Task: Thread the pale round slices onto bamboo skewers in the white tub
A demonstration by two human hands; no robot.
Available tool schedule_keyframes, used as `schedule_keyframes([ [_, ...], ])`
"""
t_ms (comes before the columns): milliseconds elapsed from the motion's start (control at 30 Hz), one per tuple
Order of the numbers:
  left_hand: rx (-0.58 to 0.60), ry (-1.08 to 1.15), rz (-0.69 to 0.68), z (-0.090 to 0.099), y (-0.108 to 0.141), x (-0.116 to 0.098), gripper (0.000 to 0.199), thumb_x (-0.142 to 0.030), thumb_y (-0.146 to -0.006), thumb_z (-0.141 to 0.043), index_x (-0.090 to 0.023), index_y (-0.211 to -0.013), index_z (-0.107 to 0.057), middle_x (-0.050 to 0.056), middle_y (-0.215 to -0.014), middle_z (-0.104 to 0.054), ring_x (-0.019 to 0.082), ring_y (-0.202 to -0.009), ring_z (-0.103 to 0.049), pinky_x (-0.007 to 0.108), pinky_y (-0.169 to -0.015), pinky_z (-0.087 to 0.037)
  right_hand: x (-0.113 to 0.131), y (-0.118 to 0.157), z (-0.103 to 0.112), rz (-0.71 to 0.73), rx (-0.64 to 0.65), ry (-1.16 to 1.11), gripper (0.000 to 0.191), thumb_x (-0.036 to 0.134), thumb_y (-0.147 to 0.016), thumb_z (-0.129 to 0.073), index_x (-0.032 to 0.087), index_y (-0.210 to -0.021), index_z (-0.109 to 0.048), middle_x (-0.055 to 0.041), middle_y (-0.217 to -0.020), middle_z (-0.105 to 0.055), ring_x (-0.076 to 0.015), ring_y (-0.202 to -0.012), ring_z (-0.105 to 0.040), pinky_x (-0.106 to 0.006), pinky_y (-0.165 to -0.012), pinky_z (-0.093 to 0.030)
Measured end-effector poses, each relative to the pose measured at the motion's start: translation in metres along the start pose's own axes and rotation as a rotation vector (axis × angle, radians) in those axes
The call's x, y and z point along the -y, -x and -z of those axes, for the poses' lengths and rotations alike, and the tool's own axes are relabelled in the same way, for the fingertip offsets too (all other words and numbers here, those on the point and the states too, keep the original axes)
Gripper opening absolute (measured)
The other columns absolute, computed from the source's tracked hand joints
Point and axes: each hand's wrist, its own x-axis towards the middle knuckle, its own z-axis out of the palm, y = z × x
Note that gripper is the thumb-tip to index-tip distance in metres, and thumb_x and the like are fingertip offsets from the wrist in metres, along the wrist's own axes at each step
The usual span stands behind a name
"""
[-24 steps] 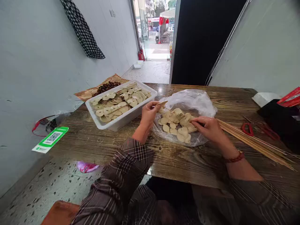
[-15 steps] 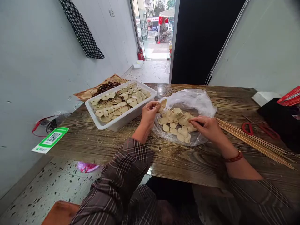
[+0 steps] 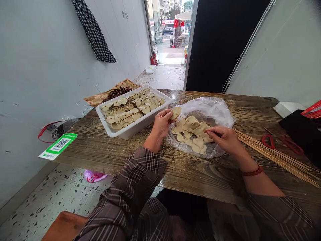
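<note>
My left hand (image 3: 161,124) pinches a thin, pale round slice (image 3: 176,113) between thumb and fingers, above the left side of a clear plastic bag (image 3: 217,108). A thin bamboo skewer (image 3: 183,117) runs from that slice towards my right hand (image 3: 222,136), whose fingers are closed on its other end. Beneath the skewer, a heap of similar pale slices (image 3: 187,129) lies on the spread-open bag. Left of my hands, a white plastic tub (image 3: 136,129) holds many slices threaded on skewers (image 3: 134,113).
Loose bamboo skewers (image 3: 273,157) lie on the wooden table (image 3: 112,152) at right, beside red-handled scissors (image 3: 268,141) and a black bag (image 3: 296,127). Small dark brown pieces (image 3: 119,92) sit on patterned paper behind the tub. A green QR-code card (image 3: 59,146) sticks out at the left edge.
The slice in my left hand has turned to face the camera more. The whole view has shifted slightly; my right hand keeps its place over the heap.
</note>
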Motion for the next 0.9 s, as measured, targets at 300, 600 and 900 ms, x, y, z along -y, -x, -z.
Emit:
schedule_keyframes([
  [300, -0.013, -0.049, -0.028, -0.0030, -0.0005, 0.0037, 0.026, -0.024, -0.060, -0.083, -0.013, -0.079, -0.067, -0.002, -0.068, -0.064, 0.009, -0.059, -0.058, 0.024, -0.058, -0.050, 0.0057, -0.0001, -0.0021, -0.050, 0.005, -0.011, 0.026, 0.035, -0.089, -0.057, 0.019, -0.092, -0.078, -0.0075, -0.088, -0.077, -0.0226, -0.080, -0.071, -0.032, -0.070, -0.053],
  [600, 0.010, -0.188, -0.136, -0.0029, 0.0007, 0.0053, 0.029, -0.028, -0.061, -0.078, -0.015, -0.085, -0.067, -0.001, -0.072, -0.066, 0.009, -0.061, -0.057, 0.023, -0.059, -0.048, 0.0003, 0.0010, -0.0054, -0.084, 0.012, 0.015, 0.027, 0.035, -0.089, -0.056, 0.019, -0.094, -0.078, -0.0076, -0.090, -0.078, -0.0224, -0.081, -0.070, -0.033, -0.071, -0.053],
  [900, 0.085, -0.309, -0.177, -0.0074, 0.0051, 0.0040, 0.029, -0.021, -0.066, -0.075, -0.016, -0.093, -0.066, -0.006, -0.057, -0.059, 0.007, -0.054, -0.050, 0.020, -0.057, -0.039, 0.0036, -0.0006, -0.0077, -0.102, 0.026, -0.046, 0.026, 0.035, -0.088, -0.057, 0.019, -0.091, -0.078, -0.0056, -0.081, -0.076, -0.0207, -0.072, -0.069, -0.030, -0.061, -0.051],
])
